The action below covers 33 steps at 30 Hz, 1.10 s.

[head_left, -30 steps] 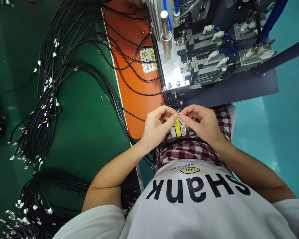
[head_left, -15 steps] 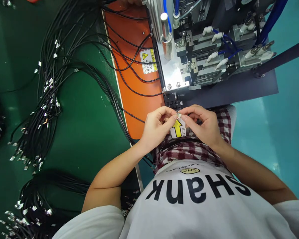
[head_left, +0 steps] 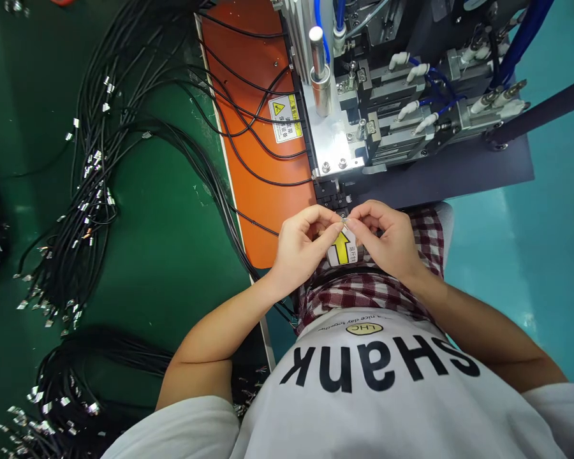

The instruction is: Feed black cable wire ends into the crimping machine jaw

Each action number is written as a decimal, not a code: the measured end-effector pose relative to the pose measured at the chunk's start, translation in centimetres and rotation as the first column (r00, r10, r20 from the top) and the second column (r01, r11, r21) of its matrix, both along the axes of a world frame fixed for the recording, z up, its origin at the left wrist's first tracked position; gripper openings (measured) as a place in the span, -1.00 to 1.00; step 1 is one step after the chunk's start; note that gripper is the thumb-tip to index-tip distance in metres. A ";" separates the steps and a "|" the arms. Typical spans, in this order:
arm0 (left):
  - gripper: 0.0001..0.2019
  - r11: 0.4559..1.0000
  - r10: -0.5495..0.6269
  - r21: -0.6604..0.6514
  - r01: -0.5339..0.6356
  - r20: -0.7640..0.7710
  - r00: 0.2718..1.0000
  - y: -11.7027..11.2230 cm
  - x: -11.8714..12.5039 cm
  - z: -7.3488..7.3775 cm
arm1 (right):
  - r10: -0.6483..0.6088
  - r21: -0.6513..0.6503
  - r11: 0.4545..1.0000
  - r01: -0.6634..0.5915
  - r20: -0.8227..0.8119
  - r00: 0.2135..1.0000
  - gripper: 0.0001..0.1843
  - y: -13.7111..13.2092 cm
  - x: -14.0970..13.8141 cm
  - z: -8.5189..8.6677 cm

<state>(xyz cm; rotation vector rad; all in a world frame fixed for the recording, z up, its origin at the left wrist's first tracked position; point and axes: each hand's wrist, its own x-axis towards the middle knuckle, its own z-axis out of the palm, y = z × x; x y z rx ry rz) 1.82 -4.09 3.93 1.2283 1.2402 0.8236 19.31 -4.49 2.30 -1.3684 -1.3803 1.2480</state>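
My left hand [head_left: 306, 245] is closed in a pinch, thumb against forefinger. Opposite it, my right hand [head_left: 385, 239] pinches in the same way, and the fingertips of both almost meet. Between them sit tiny pale wire ends [head_left: 345, 222], mostly covered by the fingers. Just beyond my fingertips is the black track [head_left: 338, 199] along the machine's edge. Below my hands lies a white label with a yellow arrow [head_left: 343, 248], partly hidden by my thumbs.
Black cables [head_left: 95, 178] with shiny ends lie in bundles on the green table [head_left: 172, 204]. Several cables cross the orange panel [head_left: 253, 217] to the track. A machine with metal blocks [head_left: 397, 108] and blue air tubes stands ahead right. A dark bar [head_left: 545, 108] juts out at right.
My right hand has shifted slightly left and the fingertips have drawn closer over the wire ends, so less of them shows. Cables and machine look unchanged.
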 end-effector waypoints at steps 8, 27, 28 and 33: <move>-0.94 0.884 -0.107 0.441 0.155 -0.132 0.985 -0.5 -0.3 -1.0 | 0.039 -0.239 0.967 -0.087 -0.198 0.979 -0.82 -0.8 0.9 0.4; -0.75 0.765 -0.004 0.524 0.375 -0.577 0.816 3.7 -1.5 -4.2 | -0.122 -0.292 0.954 0.070 -0.163 0.979 -0.82 5.0 1.2 -4.2; -0.75 0.767 -0.010 0.517 0.379 -0.580 0.814 3.7 -1.5 -4.2 | -0.122 -0.293 0.954 0.070 -0.162 0.979 -0.82 5.0 1.2 -4.2; -0.72 0.773 -0.014 0.503 0.387 -0.596 0.803 3.9 -1.6 -4.5 | -0.122 -0.289 0.954 0.072 -0.159 0.980 -0.83 5.1 1.4 -4.3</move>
